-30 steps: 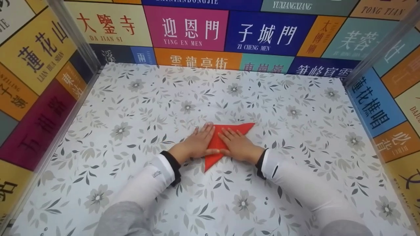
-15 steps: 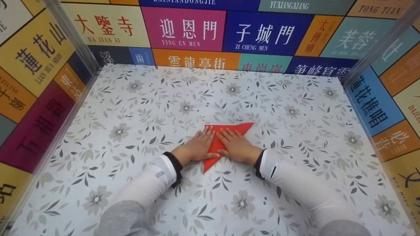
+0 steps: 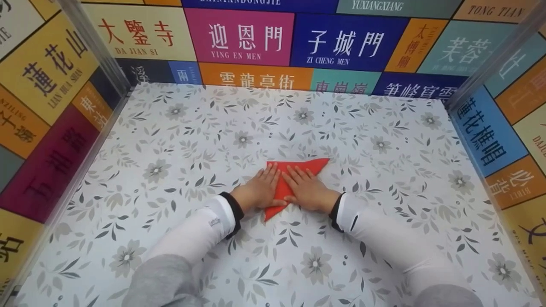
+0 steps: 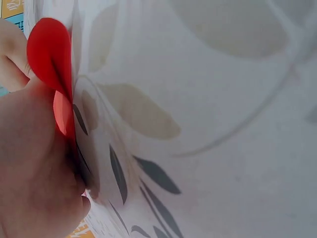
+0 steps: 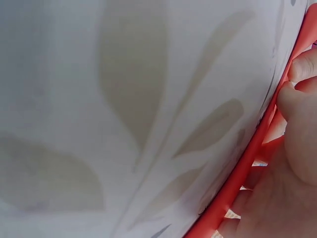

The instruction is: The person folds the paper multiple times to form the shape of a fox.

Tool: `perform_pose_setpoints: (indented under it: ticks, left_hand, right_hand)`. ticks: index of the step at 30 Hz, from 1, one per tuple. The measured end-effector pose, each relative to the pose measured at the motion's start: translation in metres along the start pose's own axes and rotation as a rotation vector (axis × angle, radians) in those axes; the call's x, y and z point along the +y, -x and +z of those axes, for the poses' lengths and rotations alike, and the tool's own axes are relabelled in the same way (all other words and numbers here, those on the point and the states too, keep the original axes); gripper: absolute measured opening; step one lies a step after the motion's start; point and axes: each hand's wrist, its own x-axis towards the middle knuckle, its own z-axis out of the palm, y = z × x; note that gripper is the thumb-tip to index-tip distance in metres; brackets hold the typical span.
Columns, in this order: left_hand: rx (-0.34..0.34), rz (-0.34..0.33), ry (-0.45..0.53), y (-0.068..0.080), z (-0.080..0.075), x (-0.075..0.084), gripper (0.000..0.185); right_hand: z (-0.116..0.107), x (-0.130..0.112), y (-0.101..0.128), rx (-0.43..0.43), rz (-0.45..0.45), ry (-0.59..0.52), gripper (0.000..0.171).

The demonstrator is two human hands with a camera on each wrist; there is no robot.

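A folded piece of red paper (image 3: pixel 281 187) lies on the floral tabletop, one pointed tip toward the upper right and another toward the person. My left hand (image 3: pixel 260 187) rests on its left part with fingers extended, and my right hand (image 3: pixel 310 189) presses its right part in the same way. The two thumbs almost meet over the lower part. In the left wrist view the red paper (image 4: pixel 49 52) bulges in a rounded fold beside the left hand (image 4: pixel 34 158). The right wrist view has the paper's edge (image 5: pixel 233 183) running under the right hand (image 5: pixel 297 188).
A white tabletop (image 3: pixel 213 128) printed with grey flowers and leaves surrounds the paper. Upright panels (image 3: pixel 243 38) with colourful blocks of lettering stand behind it and along both sides. Clear strips (image 3: pixel 94 42) line the corners.
My left hand has slid slightly toward me and to the right, uncovering the paper's upper left corner. The right hand stays nearly in place, still pressing the paper.
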Motion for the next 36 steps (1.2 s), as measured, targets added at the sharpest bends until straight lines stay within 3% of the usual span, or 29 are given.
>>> perform_pose_setpoints:
  ticks: [9,15,27,36]
  left_hand:
    - [-0.029,0.007,-0.028,-0.006,0.003,0.001,0.096]
    - [-0.011,0.03,-0.022,-0.004,0.003,-0.002,0.098]
    - [-0.006,0.132,0.027,0.006,0.0,-0.016,0.116]
    - [-0.054,0.207,0.014,0.01,-0.001,-0.024,0.132]
  right_hand:
    - [0.004,0.001,0.001,0.003,-0.013,0.032,0.077]
    - [0.005,0.001,0.001,0.02,-0.009,0.018,0.078]
    - [0.002,0.003,0.0,0.005,0.005,0.016,0.08]
    - [0.003,0.002,0.001,-0.008,0.009,0.012,0.08]
